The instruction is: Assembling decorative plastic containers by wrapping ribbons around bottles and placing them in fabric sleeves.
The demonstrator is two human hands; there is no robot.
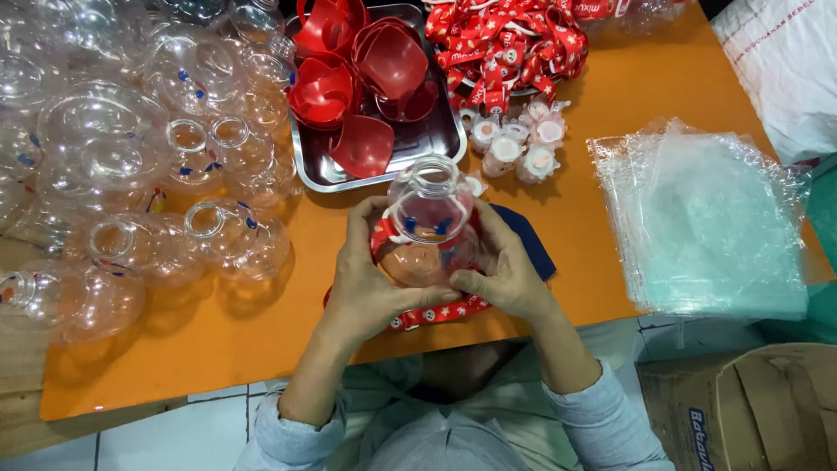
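Both hands hold one clear round plastic bottle [429, 218] with an open neck, just above the front edge of the orange table [610, 105]. My left hand [370, 283] grips its left side and my right hand [506, 270] its right side, thumbs pressing near the base. A red strap [440, 312] with white patterns loops around the bottle and hangs under my hands.
Several clear bottles [131, 166] pile up at the left. A metal tray [418, 144] holds red plastic cups. Red straps [506, 39] heap behind it, small white caps [514, 144] lie beside. Clear plastic bags [706, 227] stack at right; a cardboard box [750, 410] stands below.
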